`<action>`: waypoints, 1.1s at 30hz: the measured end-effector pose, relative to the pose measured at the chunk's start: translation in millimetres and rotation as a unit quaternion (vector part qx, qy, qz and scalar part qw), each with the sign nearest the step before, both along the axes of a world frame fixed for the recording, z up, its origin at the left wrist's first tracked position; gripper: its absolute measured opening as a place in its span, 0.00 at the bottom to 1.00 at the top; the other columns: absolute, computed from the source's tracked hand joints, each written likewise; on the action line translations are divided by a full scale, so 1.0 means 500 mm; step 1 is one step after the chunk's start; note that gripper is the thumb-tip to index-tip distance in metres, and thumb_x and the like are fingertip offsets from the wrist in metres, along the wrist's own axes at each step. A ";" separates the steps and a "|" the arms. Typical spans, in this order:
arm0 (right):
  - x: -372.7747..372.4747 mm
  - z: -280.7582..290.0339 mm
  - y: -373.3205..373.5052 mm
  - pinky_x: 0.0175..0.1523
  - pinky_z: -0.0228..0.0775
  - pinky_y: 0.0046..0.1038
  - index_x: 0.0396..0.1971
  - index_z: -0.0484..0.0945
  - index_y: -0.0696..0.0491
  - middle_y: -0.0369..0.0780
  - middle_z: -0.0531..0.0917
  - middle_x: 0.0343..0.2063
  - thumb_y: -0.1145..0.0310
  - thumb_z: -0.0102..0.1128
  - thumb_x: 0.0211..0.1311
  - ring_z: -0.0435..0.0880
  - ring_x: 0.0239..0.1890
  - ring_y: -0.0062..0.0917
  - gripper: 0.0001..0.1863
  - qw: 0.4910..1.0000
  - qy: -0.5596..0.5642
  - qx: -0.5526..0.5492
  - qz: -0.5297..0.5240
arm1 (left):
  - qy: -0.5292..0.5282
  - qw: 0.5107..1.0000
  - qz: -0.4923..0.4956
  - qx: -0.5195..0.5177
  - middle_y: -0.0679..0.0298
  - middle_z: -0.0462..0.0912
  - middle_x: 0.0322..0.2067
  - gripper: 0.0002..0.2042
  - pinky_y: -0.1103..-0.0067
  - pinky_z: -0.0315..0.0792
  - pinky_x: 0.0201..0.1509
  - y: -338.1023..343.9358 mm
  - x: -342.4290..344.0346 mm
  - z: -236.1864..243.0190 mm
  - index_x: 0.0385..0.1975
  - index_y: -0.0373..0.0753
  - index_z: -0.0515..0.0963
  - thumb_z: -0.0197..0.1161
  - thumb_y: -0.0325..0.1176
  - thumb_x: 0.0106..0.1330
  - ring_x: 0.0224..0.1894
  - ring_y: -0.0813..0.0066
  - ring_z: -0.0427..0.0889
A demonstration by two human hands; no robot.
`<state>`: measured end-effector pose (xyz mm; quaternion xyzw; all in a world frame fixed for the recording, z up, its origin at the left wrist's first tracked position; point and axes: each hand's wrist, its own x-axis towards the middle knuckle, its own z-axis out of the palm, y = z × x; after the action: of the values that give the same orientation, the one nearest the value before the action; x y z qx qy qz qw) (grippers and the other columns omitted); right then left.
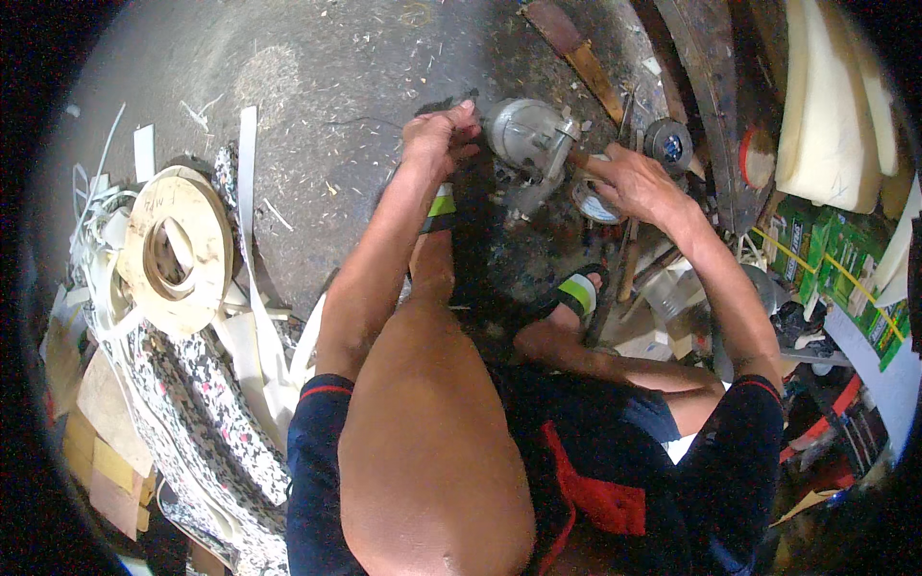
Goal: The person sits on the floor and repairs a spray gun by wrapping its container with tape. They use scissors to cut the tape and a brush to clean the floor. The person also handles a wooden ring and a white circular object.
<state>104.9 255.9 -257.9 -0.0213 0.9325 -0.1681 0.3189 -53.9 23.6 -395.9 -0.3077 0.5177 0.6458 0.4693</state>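
Observation:
My left hand (440, 140) is raised over my sandalled foot, its fingers curled in. Whether anything sits between those fingers is hidden; a dark shape (444, 104) shows just beyond them. My right hand (634, 185) is closed around a short brown handle (582, 160). This handle meets a rounded grey metal piece (526, 132) with a bracket-like side, lying on or just above the floor between my hands. What kind of tool it is I cannot tell. Below my right fingers rests a roll of tape (597, 205), partly covered by them.
Another tape roll (668, 144) and a long brown-handled tool (576, 58) lie at the far right. White foam pieces (834, 115) and green packaging (836, 264) are stacked rightward. At left are a pale ring-shaped reel (141, 252), white strips and speckled padding (206, 403).

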 end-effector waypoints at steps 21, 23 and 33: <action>-0.004 0.021 -0.017 0.49 0.70 0.43 0.54 0.72 0.45 0.48 0.76 0.36 0.72 0.58 0.58 0.78 0.44 0.46 0.22 0.999 -0.034 0.028 -0.018 | 0.139 0.983 -0.004 -0.116 0.64 0.79 0.20 0.14 0.67 0.74 0.25 0.042 0.075 -0.051 0.14 0.37 0.78 0.75 0.37 0.52 0.20 0.71 0.75; -0.003 0.024 -0.022 0.51 0.70 0.44 0.53 0.73 0.47 0.49 0.76 0.37 0.71 0.58 0.59 0.78 0.45 0.46 0.20 0.999 -0.017 0.021 -0.023 | 0.220 0.948 -0.104 -0.204 0.63 0.79 0.19 0.16 0.65 0.75 0.26 0.041 0.075 -0.048 0.13 0.37 0.78 0.75 0.39 0.52 0.20 0.71 0.74; -0.008 0.035 -0.042 0.52 0.70 0.43 0.55 0.73 0.45 0.49 0.77 0.39 0.72 0.59 0.58 0.77 0.47 0.46 0.22 0.998 -0.038 0.029 -0.044 | -0.091 0.994 -0.008 0.057 0.64 0.72 0.25 0.17 0.52 0.75 0.30 0.035 0.081 -0.071 0.37 0.40 0.76 0.68 0.47 0.61 0.28 0.63 0.73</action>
<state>100.9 235.1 -240.3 0.0353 0.9242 -0.1551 0.3471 -13.5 41.3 -431.3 -0.3341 0.4378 0.6397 0.5362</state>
